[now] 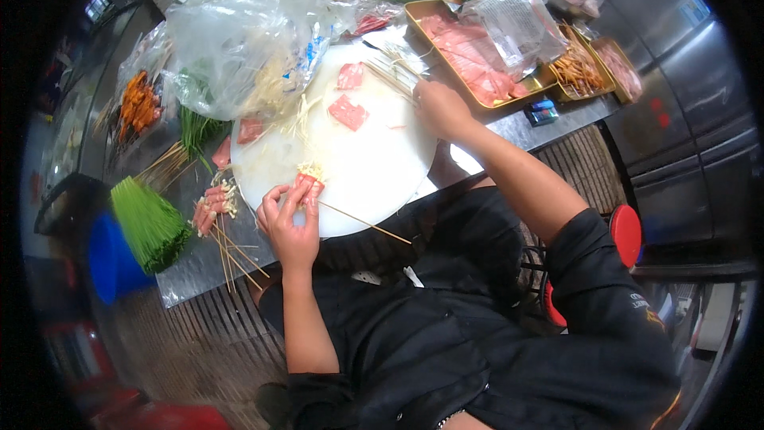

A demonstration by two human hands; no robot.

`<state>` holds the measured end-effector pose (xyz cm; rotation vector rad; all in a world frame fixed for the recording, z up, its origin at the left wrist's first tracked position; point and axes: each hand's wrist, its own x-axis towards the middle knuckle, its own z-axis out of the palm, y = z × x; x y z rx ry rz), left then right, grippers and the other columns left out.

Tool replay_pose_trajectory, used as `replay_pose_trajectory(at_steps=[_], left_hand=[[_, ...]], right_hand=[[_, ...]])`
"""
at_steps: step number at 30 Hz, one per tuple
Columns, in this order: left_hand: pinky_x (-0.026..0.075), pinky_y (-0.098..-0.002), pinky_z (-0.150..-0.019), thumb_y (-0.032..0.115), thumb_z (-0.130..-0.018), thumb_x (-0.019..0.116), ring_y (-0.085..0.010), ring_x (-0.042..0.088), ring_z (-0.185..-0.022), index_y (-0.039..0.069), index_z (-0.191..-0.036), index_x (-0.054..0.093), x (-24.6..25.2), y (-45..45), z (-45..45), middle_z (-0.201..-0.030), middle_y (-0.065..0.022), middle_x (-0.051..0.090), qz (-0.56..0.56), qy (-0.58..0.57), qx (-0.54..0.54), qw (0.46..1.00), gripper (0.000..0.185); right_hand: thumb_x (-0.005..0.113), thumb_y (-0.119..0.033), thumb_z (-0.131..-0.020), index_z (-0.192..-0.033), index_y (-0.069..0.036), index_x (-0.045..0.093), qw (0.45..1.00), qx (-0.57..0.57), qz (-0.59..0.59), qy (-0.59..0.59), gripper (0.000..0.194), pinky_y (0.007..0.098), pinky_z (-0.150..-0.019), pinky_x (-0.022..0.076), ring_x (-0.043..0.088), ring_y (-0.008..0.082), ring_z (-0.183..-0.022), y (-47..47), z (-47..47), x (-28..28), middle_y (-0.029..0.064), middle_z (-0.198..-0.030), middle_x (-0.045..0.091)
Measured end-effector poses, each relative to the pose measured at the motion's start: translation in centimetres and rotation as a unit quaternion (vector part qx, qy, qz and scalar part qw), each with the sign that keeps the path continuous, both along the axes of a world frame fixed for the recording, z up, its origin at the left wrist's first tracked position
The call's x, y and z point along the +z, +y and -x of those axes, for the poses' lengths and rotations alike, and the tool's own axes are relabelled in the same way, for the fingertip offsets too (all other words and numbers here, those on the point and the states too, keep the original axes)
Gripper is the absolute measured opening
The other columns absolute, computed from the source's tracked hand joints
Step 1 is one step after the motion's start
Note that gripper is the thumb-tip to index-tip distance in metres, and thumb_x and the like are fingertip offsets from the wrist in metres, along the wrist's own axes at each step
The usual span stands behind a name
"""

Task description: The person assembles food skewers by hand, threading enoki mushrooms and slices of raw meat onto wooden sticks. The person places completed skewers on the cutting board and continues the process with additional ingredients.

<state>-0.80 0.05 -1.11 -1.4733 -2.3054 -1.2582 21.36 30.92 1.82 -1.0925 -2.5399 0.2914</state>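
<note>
My left hand (293,218) holds rolled pink meat slices around enoki mushrooms (310,171) at the near edge of a round white cutting board (382,173). A bamboo skewer (365,224) sticks out of the roll toward the lower right, past the board's edge. At the far right of the board my right hand (439,108) touches the ends of a loose bundle of bamboo skewers (391,74); its fingertips are hidden. Two flat meat slices (348,112) lie on the board, with loose enoki strands (303,122) to their left.
Finished meat rolls on skewers (210,206) lie left of the board, near a bundle of green stalks (149,224). A clear plastic bag (239,42) bulges over the board's far left. Behind my right hand stand a tray of sliced meat (468,51) and a lighter-like blue object (541,111).
</note>
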Motion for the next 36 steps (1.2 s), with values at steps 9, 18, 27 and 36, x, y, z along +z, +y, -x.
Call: replay_pose_trajectory(at_steps=[9, 18, 27, 36], left_hand=[[0.039, -0.0456, -0.112, 0.023, -0.092, 0.081, -0.0309, 0.056, -0.123, 0.017, -0.131, 0.079, 0.0, 0.0, 0.0, -0.125, -0.0052, 0.068, 0.012, -0.027, 0.012, 0.999, 0.039], [0.037, -0.0458, -0.113, 0.024, -0.093, 0.081, -0.0309, 0.056, -0.124, 0.016, -0.127, 0.08, -0.5, 0.4, -0.2, -0.125, -0.0043, 0.069, 0.005, -0.01, 0.031, 0.999, 0.035], [0.037, -0.0461, -0.114, 0.022, -0.091, 0.082, -0.0301, 0.056, -0.126, 0.016, -0.123, 0.081, -0.3, 0.2, -0.5, -0.128, -0.0031, 0.069, 0.021, -0.015, 0.035, 0.999, 0.033], [0.035, -0.0477, -0.116, 0.025, -0.078, 0.091, -0.0304, 0.054, -0.13, 0.019, -0.123, 0.08, 0.0, 0.4, -0.8, -0.131, -0.0019, 0.068, 0.023, -0.015, 0.035, 0.999, 0.048]], right_hand=[[0.064, -0.01, -0.095, -0.108, 0.001, 0.066, 1.0, -0.017, 0.018, -0.013, 0.018, 0.0564, -0.093, 0.0558, 0.07, 0.0485, -0.103, -4.2, -2.1, 3.9, 0.027, -0.112, 0.069], [0.07, 0.0, -0.094, -0.117, 0.0, 0.074, 0.95, 0.159, 0.226, 0.144, 0.024, 0.0357, -0.071, 0.0554, 0.068, 0.0269, -0.075, -18.6, -5.0, 1.7, 0.0149, -0.087, 0.067], [0.071, -0.004, -0.094, -0.116, -0.001, 0.074, 0.939, 0.152, 0.281, 0.132, 0.022, 0.0405, -0.073, 0.058, 0.071, 0.0338, -0.081, -21.4, -4.3, 1.3, 0.016, -0.095, 0.068], [0.07, -0.003, -0.095, -0.117, -0.001, 0.074, 0.936, 0.152, 0.285, 0.141, 0.022, 0.0402, -0.072, 0.0571, 0.07, 0.0332, -0.08, -21.5, -4.3, 0.9, 0.0149, -0.093, 0.066]])
